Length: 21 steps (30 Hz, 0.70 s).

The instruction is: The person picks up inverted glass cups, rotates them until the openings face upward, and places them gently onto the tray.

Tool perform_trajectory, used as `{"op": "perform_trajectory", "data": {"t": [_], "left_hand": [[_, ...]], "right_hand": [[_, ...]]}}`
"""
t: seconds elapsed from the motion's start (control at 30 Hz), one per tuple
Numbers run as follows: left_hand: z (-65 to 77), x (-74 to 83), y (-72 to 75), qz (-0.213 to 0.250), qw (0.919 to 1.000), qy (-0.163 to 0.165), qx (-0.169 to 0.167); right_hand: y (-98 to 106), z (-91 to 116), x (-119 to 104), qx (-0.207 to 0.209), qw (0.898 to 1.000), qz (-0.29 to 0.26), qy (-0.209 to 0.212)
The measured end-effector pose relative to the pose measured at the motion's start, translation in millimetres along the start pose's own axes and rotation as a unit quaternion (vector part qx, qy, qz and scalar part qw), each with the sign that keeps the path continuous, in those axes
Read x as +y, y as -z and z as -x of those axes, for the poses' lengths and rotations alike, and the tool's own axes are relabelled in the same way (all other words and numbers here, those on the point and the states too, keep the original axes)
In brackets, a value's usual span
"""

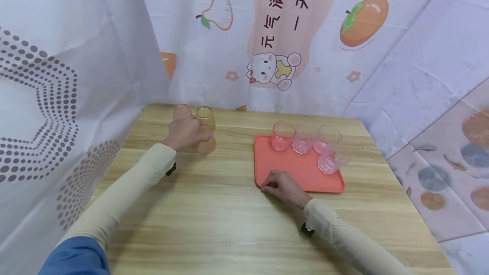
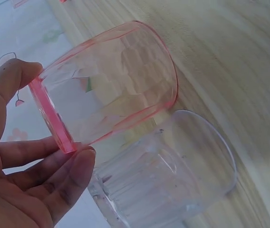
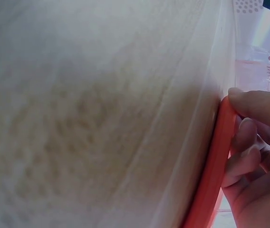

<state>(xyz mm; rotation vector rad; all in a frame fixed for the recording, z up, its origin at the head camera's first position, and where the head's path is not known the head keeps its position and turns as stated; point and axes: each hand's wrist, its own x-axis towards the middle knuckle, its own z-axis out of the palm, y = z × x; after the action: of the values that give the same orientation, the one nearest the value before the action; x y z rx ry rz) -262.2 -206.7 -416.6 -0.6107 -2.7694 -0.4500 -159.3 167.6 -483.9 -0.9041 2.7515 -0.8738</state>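
My left hand (image 1: 186,133) pinches a pink tumbler (image 2: 111,85) by its thick base, thumb on one side and fingertips on the other. The tumbler is upside down, its rim at or near the tabletop; whether it touches is hard to tell. Beside it stands a clear tumbler (image 2: 168,175), also rim down. Across the table, my right hand (image 1: 284,188) pinches the rim of a red-orange tray (image 1: 294,177) at its near left corner, as the right wrist view shows. Several tumblers are on the tray, among them a pink one (image 1: 282,139) at the back left.
Behind my left hand are a yellow tumbler (image 1: 206,116) and another pink tumbler (image 1: 181,110). On the tray's right side a clear pinkish tumbler (image 1: 328,164) appears tilted. A printed curtain (image 1: 229,63) hangs along the far edge of the wooden table (image 1: 206,220).
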Motion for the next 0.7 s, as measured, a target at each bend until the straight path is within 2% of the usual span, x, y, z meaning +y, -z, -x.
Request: {"op": "perform_trajectory", "data": {"t": [0.27, 0.37, 0.57, 0.7], "left_hand": [[7.1, 2.0, 1.8, 0.005, 0.9999, 0.014, 0.002], [8.3, 3.7, 1.4, 0.016, 0.9998, 0.011, 0.006], [11.1, 6.7, 1.7, 0.024, 0.9994, -0.016, 0.019], [13.3, 9.3, 3.8, 0.037, 0.9992, -0.01, 0.009]], "right_hand": [[0, 0, 0, 0.003, 1.0, 0.002, -0.004], [-1, 1, 1, 0.005, 1.0, -0.002, -0.005], [-2, 1, 2, 0.001, 1.0, -0.005, -0.013], [-1, 1, 2, -0.001, 1.0, -0.007, -0.018]]}}
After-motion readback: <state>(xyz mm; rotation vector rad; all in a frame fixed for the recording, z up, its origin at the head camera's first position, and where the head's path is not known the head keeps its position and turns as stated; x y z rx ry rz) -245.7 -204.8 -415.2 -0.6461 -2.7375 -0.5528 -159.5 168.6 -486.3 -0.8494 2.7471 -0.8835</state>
